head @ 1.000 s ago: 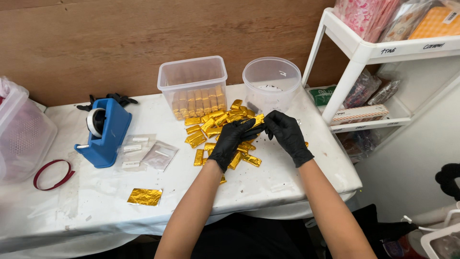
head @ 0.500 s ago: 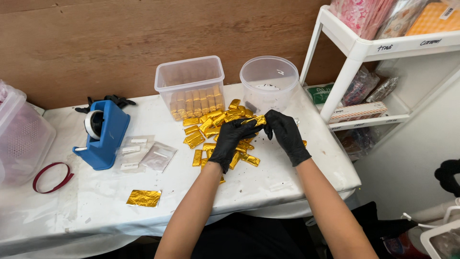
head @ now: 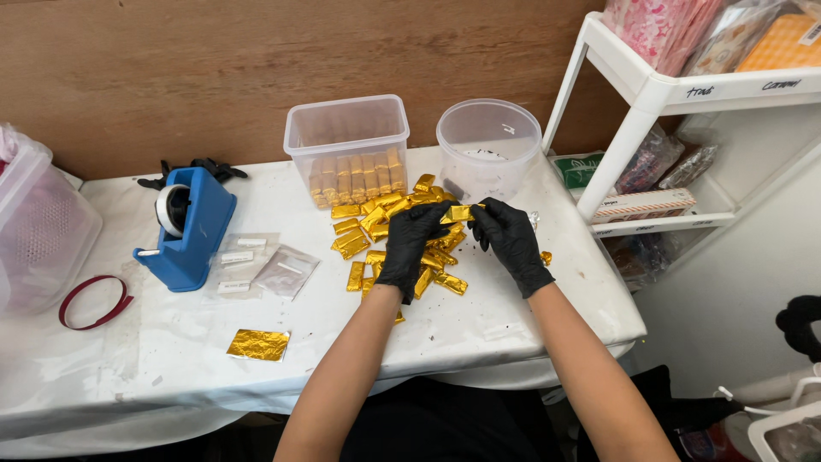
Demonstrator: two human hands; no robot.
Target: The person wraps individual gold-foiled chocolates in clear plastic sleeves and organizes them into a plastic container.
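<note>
A small gold foil-wrapped bar [head: 459,213] is pinched between the fingertips of both hands, which are covered in black, matte gloves. The left hand [head: 409,246] grips its left end with curled fingers, and the right hand [head: 510,239] grips its right end; the bar is held just above the bench [head: 479,329], which is draped in a white, slightly wrinkled cover flecked with dark crumbs.

Directly beneath and beside the left hand a loose heap of gold foil-wrapped bars [head: 402,235] is spread, each one short, rectangular and crinkled, with a bright metallic sheen. Just beyond the hands a clear rectangular plastic tub [head: 346,137] is seen, with a row of foil-wrapped bars stood upright along its front wall. To the right of it, just beyond the right hand, a clear round plastic tub [head: 488,145] is placed, its contents hard to make out.

Well to the left of the left hand a blue plastic tape dispenser [head: 186,227] with a white roll is set, and small clear sachets [head: 261,265] are laid flat beside it. Nearer the person, left of the left forearm, a single flat sheet of gold foil [head: 258,344] is seen. A white plastic shelf rack [head: 637,94] stands to the right of the right hand.
</note>
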